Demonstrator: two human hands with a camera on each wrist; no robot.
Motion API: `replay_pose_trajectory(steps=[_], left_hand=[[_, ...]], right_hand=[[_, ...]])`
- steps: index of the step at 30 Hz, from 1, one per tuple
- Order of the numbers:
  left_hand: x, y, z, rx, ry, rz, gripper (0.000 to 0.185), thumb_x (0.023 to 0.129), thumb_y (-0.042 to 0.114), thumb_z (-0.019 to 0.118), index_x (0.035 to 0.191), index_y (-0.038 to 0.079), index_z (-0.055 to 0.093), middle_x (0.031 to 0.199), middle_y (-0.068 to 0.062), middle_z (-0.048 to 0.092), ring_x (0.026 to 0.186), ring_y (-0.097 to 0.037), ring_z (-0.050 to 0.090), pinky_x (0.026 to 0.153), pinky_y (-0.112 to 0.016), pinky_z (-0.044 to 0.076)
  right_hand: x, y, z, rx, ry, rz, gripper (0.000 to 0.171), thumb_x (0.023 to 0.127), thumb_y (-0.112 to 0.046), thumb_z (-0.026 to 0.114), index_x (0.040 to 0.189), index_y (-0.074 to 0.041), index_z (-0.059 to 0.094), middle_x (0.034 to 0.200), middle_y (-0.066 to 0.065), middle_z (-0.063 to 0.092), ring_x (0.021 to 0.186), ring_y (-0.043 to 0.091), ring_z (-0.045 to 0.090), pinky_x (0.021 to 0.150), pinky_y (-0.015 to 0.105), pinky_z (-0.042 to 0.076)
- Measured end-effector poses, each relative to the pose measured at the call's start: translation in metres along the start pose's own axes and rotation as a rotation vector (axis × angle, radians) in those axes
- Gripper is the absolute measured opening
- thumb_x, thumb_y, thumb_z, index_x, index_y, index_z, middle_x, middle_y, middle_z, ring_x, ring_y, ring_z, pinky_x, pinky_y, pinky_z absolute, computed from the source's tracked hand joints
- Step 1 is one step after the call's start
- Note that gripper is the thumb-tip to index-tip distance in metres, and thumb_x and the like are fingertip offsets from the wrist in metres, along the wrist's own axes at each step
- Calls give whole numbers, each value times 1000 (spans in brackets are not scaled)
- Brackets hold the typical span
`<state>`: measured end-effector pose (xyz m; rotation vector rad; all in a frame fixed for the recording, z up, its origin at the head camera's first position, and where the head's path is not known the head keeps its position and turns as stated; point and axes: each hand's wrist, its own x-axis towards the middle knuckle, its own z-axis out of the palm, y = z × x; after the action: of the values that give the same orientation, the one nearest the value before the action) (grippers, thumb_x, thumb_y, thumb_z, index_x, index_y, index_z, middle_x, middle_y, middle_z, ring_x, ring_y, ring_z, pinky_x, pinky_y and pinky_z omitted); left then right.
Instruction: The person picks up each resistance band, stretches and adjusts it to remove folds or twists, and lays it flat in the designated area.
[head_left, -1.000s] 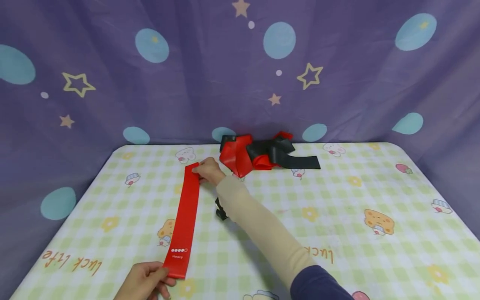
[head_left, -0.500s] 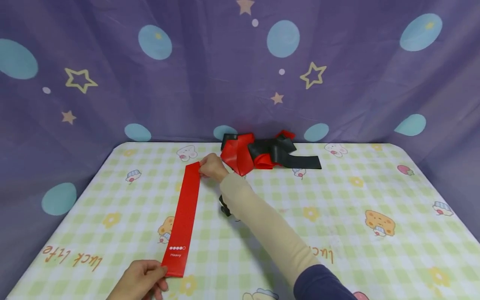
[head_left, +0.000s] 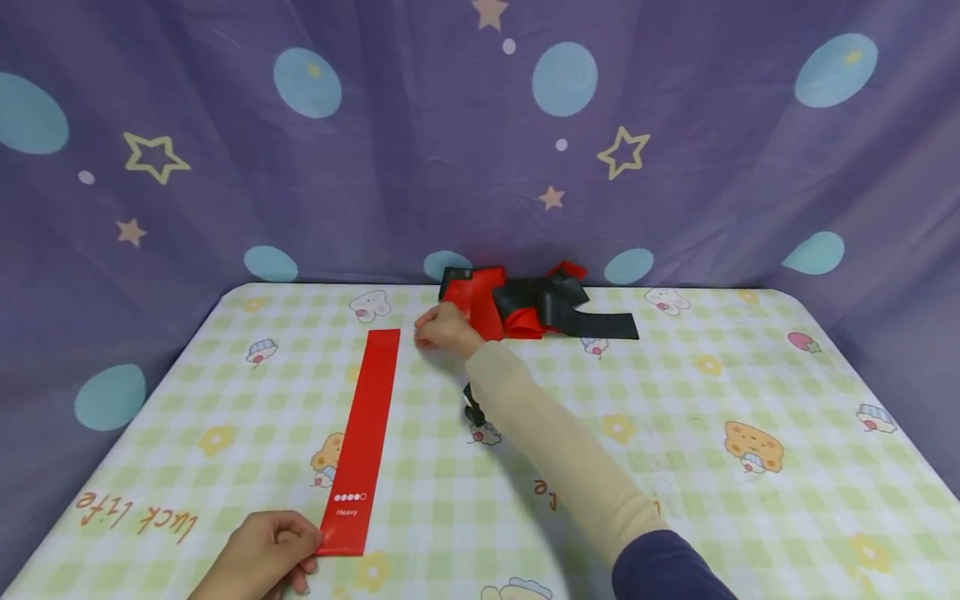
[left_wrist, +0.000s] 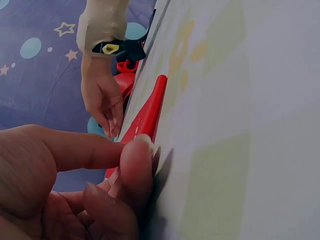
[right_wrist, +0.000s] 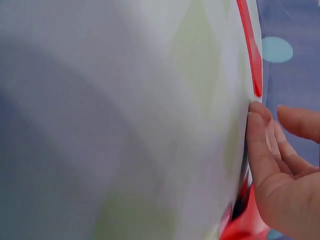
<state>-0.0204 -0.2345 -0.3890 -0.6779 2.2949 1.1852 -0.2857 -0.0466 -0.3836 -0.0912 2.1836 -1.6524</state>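
A long red band (head_left: 365, 425) printed "Heavy" lies flat and straight on the checked tablecloth (head_left: 675, 467), running away from me. My left hand (head_left: 262, 550) pinches its near end between thumb and fingers; the left wrist view shows that hand (left_wrist: 125, 165) pressed low on the cloth with the band (left_wrist: 150, 112) stretching off beyond it. My right hand (head_left: 444, 327) rests with relaxed fingers on the cloth, a little right of the band's far end and apart from it. The right wrist view shows those fingers (right_wrist: 280, 155) beside the band's tip (right_wrist: 251, 55).
A tangled heap of red and black bands (head_left: 525, 304) lies at the table's back edge, just right of my right hand. A purple curtain with stars and dots (head_left: 450, 150) hangs behind and around the table. A black wrist strap (head_left: 474, 408) hangs under my right forearm.
My right hand has let go of the band's far end and moved right towards the heap. The band now lies flat; my left hand keeps its hold.
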Motion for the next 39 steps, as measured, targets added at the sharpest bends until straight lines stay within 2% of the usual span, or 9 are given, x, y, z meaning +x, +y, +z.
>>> replay_pose_trajectory(steps=[8, 13, 17, 22, 26, 29, 32, 34, 39], left_hand=[[7, 7, -3, 51, 37, 32, 15, 90, 13, 57, 90, -2, 62, 64, -3, 61, 52, -16, 56, 51, -28, 46], [8, 7, -2, 81, 32, 35, 13, 88, 14, 58, 87, 0, 60, 63, -4, 60, 52, -16, 55, 50, -28, 46], [8, 12, -4, 157, 57, 98, 14, 86, 15, 62, 82, 3, 57, 61, -3, 59, 52, -15, 55, 49, -28, 46], [6, 20, -7, 233, 101, 199, 14, 84, 16, 64, 78, 6, 56, 57, -2, 57, 50, -15, 54, 48, -26, 44], [8, 29, -9, 316, 169, 300, 12, 82, 17, 65, 77, 9, 58, 56, 1, 51, 51, -13, 47, 49, -23, 36], [14, 36, -6, 349, 207, 382, 11, 81, 17, 68, 82, 9, 60, 66, 0, 50, 59, -13, 44, 53, -23, 34], [21, 40, -1, 369, 191, 456, 20, 79, 15, 73, 91, 6, 60, 77, -4, 51, 68, -15, 44, 57, -24, 35], [24, 40, 1, 393, 174, 480, 28, 76, 14, 77, 96, 3, 60, 82, -5, 49, 73, -15, 44, 60, -24, 36], [26, 38, 4, 415, 148, 484, 38, 73, 12, 80, 102, 0, 58, 82, -5, 47, 73, -16, 43, 60, -24, 34]], right_hand=[[-1, 6, -23, 10, -6, 24, 23, 86, -1, 63, 107, 9, 65, 86, 12, 67, 66, 13, 61, 77, 30, 57], [-6, 8, -36, 10, -42, 42, 25, 88, -3, 62, 111, 8, 64, 91, 14, 67, 74, 18, 65, 82, 32, 56], [-14, 8, -49, 15, -65, 44, 27, 90, -5, 61, 114, 8, 63, 101, 19, 69, 86, 25, 68, 85, 34, 55], [-26, 10, -63, 15, -96, 22, 29, 92, -5, 57, 116, 9, 62, 112, 24, 66, 98, 29, 67, 89, 35, 54], [-33, 12, -74, 10, -97, 13, 29, 92, -5, 56, 116, 10, 61, 108, 24, 66, 91, 28, 67, 89, 37, 53], [-37, 14, -82, -3, -61, 27, 28, 92, -5, 57, 115, 9, 62, 102, 20, 67, 82, 22, 67, 88, 37, 54], [-42, 16, -89, -13, -45, 43, 28, 92, -6, 57, 115, 9, 62, 103, 20, 68, 80, 20, 67, 88, 36, 54], [-45, 18, -92, -8, -57, 49, 28, 92, -6, 57, 116, 9, 61, 107, 22, 68, 83, 22, 69, 89, 36, 54], [-50, 23, -106, -8, -71, 46, 28, 93, -5, 54, 118, 8, 60, 115, 25, 65, 97, 30, 68, 90, 38, 53]])
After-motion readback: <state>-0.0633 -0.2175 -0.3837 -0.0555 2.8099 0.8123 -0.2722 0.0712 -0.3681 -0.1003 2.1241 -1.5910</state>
